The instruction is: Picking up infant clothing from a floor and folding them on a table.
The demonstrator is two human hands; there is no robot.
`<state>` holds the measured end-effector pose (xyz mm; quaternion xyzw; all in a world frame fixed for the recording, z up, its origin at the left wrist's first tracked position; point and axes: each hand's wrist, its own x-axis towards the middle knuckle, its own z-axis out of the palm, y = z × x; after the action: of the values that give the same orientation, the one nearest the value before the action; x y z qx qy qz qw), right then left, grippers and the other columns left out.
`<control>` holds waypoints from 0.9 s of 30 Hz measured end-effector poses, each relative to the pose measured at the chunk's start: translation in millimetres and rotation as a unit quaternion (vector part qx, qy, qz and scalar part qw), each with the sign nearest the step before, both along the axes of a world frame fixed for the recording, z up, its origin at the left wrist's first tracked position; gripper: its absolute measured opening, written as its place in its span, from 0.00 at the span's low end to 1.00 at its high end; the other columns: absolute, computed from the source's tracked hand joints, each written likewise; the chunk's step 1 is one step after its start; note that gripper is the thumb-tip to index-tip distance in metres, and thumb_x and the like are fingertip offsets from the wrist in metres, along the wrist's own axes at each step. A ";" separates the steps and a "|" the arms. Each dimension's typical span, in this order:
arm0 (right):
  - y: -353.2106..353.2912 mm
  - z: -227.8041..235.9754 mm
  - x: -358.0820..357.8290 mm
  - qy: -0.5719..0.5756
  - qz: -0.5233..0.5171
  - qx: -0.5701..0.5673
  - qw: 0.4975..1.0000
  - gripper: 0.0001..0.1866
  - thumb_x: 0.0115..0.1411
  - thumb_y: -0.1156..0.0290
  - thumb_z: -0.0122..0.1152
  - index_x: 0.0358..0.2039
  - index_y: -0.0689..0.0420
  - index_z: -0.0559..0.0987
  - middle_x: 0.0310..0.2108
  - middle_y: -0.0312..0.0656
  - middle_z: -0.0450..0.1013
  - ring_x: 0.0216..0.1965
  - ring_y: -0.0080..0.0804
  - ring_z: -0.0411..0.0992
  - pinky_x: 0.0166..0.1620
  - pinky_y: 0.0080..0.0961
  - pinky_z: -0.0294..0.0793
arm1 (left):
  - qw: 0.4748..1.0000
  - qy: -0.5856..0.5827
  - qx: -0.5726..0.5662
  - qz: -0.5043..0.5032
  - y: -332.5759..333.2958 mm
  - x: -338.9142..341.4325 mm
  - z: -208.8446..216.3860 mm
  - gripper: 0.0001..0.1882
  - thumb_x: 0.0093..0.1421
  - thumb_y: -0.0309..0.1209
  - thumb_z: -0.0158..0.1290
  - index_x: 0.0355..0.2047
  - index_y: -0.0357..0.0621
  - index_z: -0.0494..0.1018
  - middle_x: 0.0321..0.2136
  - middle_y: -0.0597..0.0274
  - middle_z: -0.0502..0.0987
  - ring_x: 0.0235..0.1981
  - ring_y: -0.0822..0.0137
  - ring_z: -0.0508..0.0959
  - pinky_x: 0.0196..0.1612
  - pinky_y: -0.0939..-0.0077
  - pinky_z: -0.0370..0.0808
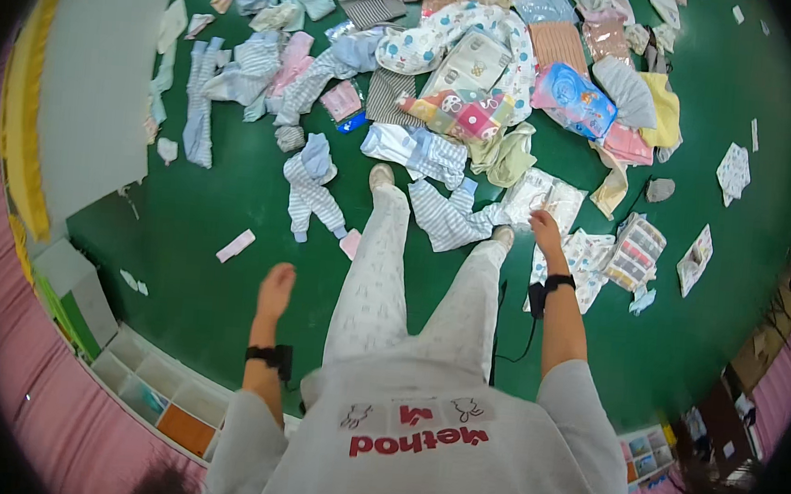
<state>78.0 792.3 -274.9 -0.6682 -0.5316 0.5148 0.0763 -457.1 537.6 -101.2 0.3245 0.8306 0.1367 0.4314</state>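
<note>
My left hand point(276, 291) hangs above the green floor, left of my legs, its fingers loosely spread around nothing. My right hand point(546, 227) is over the lower edge of a white packaged cloth point(546, 190); its fingers look apart, and I cannot tell if they touch it. Between my feet lies a blue-striped baby top point(451, 216). A striped hooded baby suit point(314, 189) is spread left of my left foot. White printed cloths point(590, 258) and a clear pack with a striped print point(637, 251) lie right of my right hand.
A big heap of baby clothes surrounds a white patterned cushion point(449, 33) ahead. A bright blue pack point(574, 100) lies at its right. A grey panel point(102, 85) with yellow edging stands left, and a low shelf point(161, 386) sits behind. A cable point(527, 346) runs by my right leg.
</note>
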 end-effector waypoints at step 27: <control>90.3 -218.2 -245.8 0.136 -0.282 -0.047 0.949 0.10 0.48 0.66 0.56 0.27 0.60 0.72 0.21 0.31 0.67 0.19 0.19 0.62 0.21 0.17 0.60 | 0.924 -0.166 -0.245 0.244 -50.9 -77.7 -103.9 0.11 0.58 0.28 0.42 0.40 0.35 0.65 0.33 0.60 0.70 0.33 0.71 0.69 0.38 0.78 0.66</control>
<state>-167.8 882.6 -493.1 -0.7170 -0.2812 0.5832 0.2582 -534.8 486.7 -205.1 -0.0311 0.8084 0.0819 0.5821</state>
